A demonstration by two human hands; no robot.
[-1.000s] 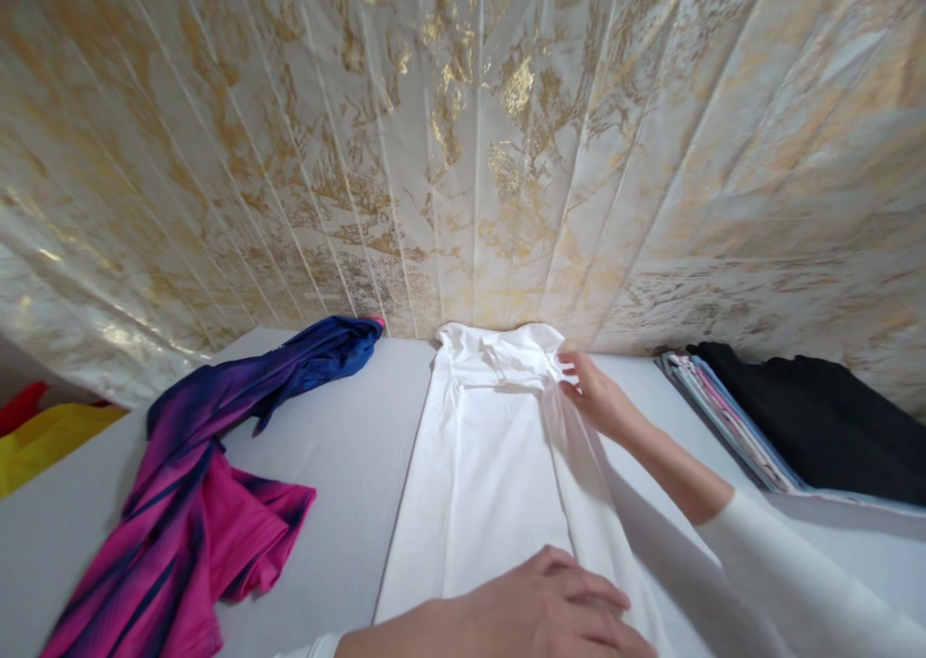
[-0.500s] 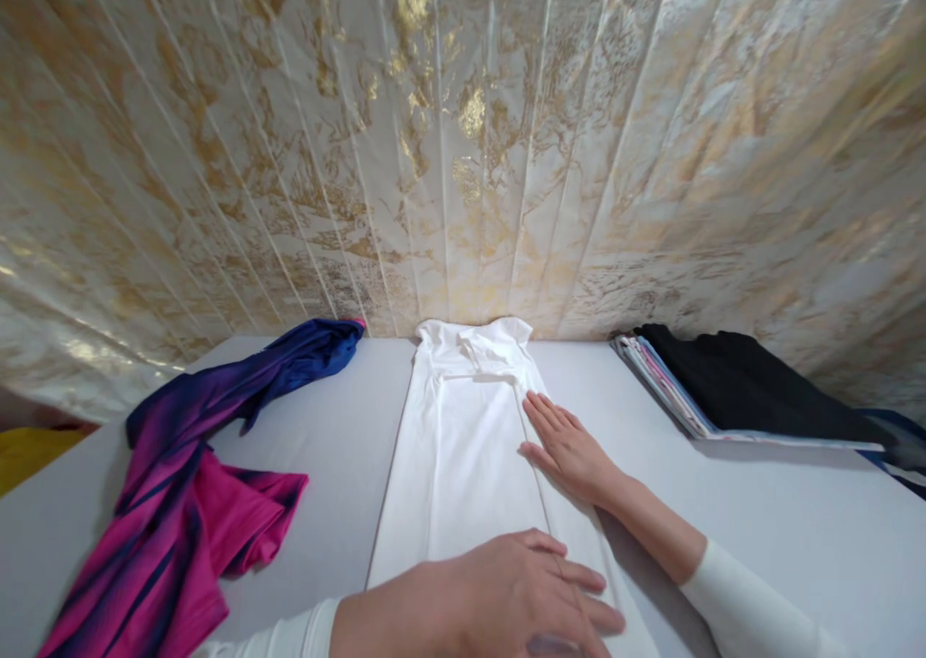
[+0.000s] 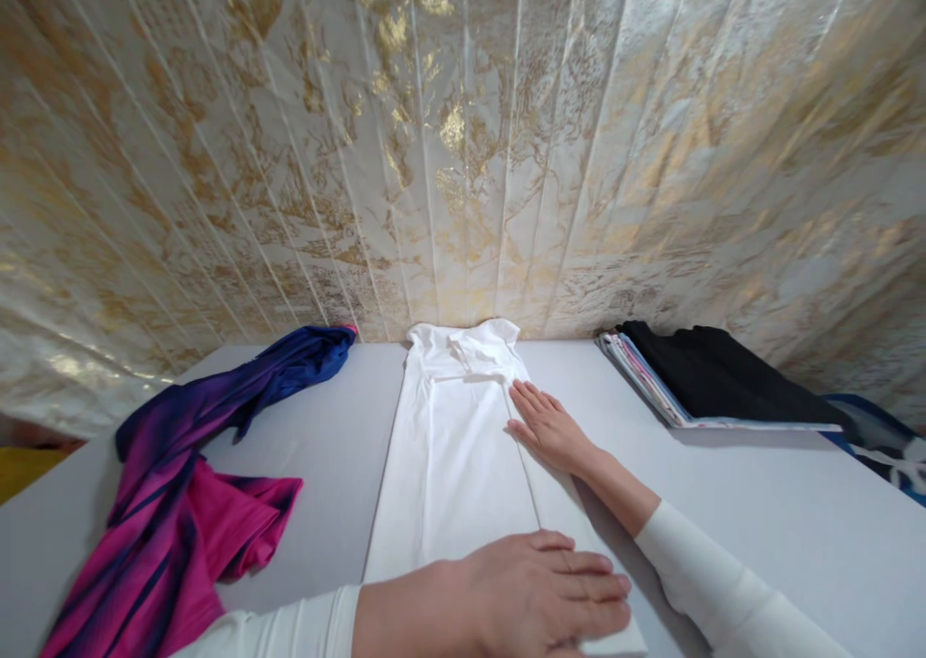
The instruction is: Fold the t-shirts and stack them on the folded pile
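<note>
A white garment lies lengthwise in front of me, its sides folded inward into a long strip. Its far end is gathered and wrinkled. My right hand rests flat on the right folded edge, near the far end, fingers stretched out. Closer to me, my left hand reaches across the near part of the garment, palm down, fingers extended over the right side. Neither hand grips the cloth. Part of the near end is hidden under my left hand and forearm.
A crumpled pink and navy garment lies on the white table at left. A folded stack with a black garment on top sits at right, dark blue fabric beside it. A gold-patterned curtain hangs behind; yellow cloth shows far left.
My left hand has flattened, its fingers lying straighter and closer together on the garment. My right hand keeps nearly the same place on the fold. The view has shifted slightly.
</note>
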